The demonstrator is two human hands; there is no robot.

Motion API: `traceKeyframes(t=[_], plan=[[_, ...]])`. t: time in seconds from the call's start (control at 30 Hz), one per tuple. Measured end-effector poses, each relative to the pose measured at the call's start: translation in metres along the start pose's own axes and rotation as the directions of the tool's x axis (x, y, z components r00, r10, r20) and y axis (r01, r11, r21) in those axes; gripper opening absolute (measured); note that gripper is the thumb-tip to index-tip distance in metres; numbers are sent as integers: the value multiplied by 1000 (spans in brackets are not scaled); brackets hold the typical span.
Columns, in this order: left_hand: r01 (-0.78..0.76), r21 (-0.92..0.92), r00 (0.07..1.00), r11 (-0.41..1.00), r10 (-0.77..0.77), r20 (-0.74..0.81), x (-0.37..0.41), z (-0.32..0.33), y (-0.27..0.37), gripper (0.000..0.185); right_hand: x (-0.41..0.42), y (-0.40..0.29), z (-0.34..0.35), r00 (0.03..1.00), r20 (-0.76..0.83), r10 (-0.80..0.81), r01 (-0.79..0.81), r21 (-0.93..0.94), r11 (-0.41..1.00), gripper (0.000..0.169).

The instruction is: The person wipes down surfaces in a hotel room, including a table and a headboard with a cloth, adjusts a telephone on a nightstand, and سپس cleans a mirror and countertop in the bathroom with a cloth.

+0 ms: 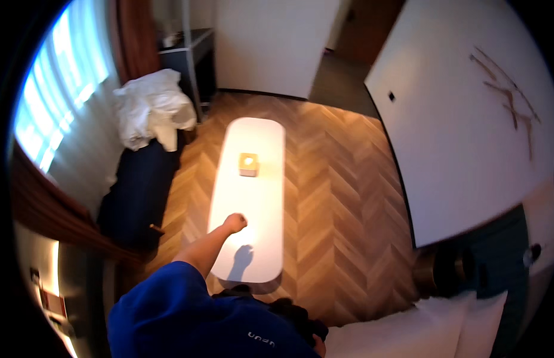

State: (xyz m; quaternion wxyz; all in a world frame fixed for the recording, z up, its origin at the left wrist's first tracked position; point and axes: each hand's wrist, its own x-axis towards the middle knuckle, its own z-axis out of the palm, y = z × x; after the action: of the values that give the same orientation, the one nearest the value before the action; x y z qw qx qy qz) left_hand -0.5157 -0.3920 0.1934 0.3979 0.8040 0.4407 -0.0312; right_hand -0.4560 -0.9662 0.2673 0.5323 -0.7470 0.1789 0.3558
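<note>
My left hand (235, 223) is stretched out over the near half of a long white table (268, 210) with rounded ends. Its fingers are curled in, and nothing shows sticking out of it. A dark shadow of the hand falls on the tabletop below. Further along the table sits a small box (248, 165) with a yellowish top and pale sides, apart from the hand. My right hand is out of view; only a sliver of bare skin shows at the bottom edge beside my blue top (178, 313).
A dark bench (140, 192) stands left under the curtained window, with crumpled white cloth (156, 105) on its far end. White bedding (393, 331) lies at the lower right. Herringbone wood floor (335, 201) surrounds the table. A white wall (456, 147) bounds the right side.
</note>
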Motion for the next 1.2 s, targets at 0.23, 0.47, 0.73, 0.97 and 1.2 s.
traceKeyframes(t=[0.23,0.47,0.73,0.97,1.2], plan=[[-281,-317,920,906,349,180,116,115,244,18,134,-158,-62,990,-142,-24,-27,-348,937,54],[-342,276,708,898,53,704,105,192,104,39,287,-319,-111,995,80,-53,46,92,995,50],[874,-189,485,447,-778,400,122,130,115,29,487,-494,-85,976,180,-120,94,146,985,55],[502,-279,865,818,-475,164,344,115,164,26,543,-685,70,909,417,-1,-18,41,999,57],[-124,-386,990,914,140,13,657,44,518,25,630,-850,192,860,510,-34,13,44,999,59]])
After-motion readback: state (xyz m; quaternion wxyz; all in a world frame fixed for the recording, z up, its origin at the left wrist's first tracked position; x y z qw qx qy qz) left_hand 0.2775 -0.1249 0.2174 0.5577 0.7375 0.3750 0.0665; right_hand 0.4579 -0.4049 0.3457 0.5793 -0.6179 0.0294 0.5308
